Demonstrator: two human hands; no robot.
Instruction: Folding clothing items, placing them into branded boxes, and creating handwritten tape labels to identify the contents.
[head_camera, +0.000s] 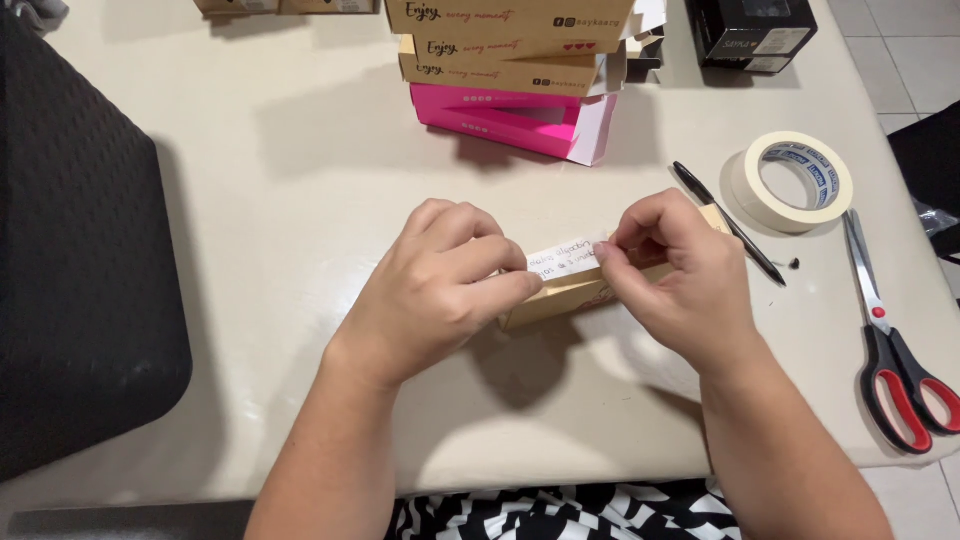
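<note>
A small tan cardboard box (560, 298) lies on the cream table (280, 200) in front of me, raised a little off the surface. My left hand (440, 285) grips its left end with thumb and fingers. My right hand (675, 270) holds its right end, with the fingertips pinching a strip of white tape or label with handwriting (562, 257) along the box's top edge. Most of the box is hidden under both hands.
A roll of masking tape (795, 182), a black pen (725, 220) and red-handled scissors (895, 350) lie to the right. A stack of tan boxes (510, 45) on a pink box (515, 118) stands behind. A black box (750, 35) sits far right, a dark chair (80, 270) left.
</note>
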